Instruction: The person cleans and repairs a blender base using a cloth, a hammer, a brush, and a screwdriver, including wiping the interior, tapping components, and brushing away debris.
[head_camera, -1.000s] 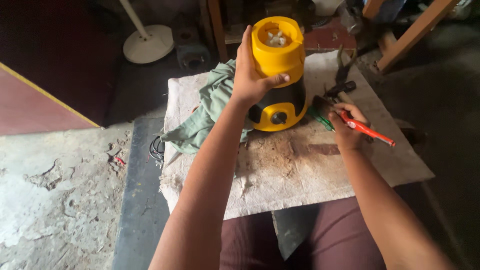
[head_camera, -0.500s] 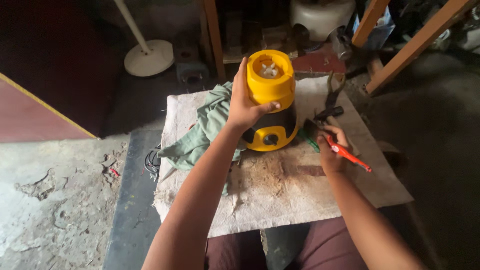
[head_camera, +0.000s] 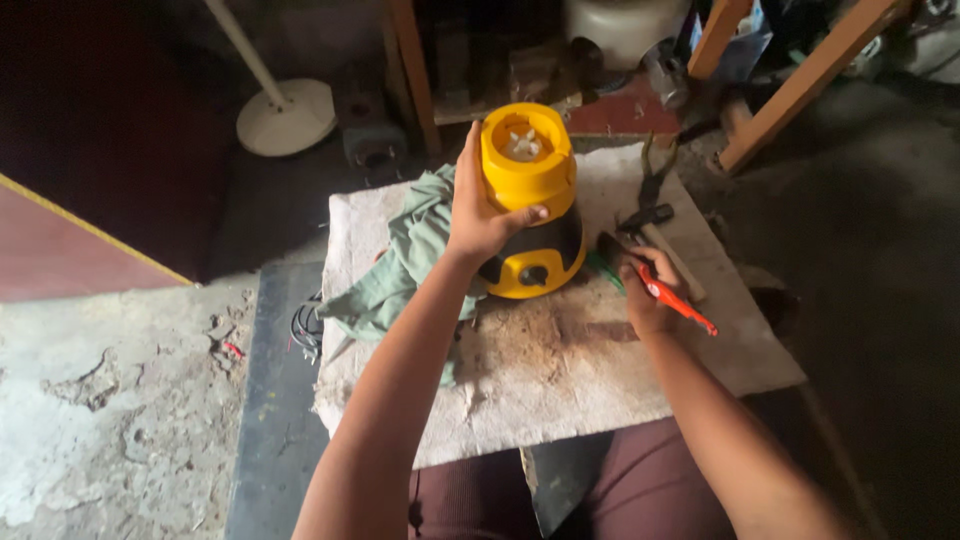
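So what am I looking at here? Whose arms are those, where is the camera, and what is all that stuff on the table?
There is no machine here, only a person working with bare hands. The camera sits on that person's head and looks down, so the arms reach in from the bottom of the picture. The left hand grips the top of a yellow blender base that stands upright on a worn, cloth-covered table. The right hand holds a red-handled tool, probably a screwdriver; its tip is hidden. A green rag lies bunched left of the blender base. Pliers and a small hammer lie behind the right hand. Behind the table are wooden legs and clutter.
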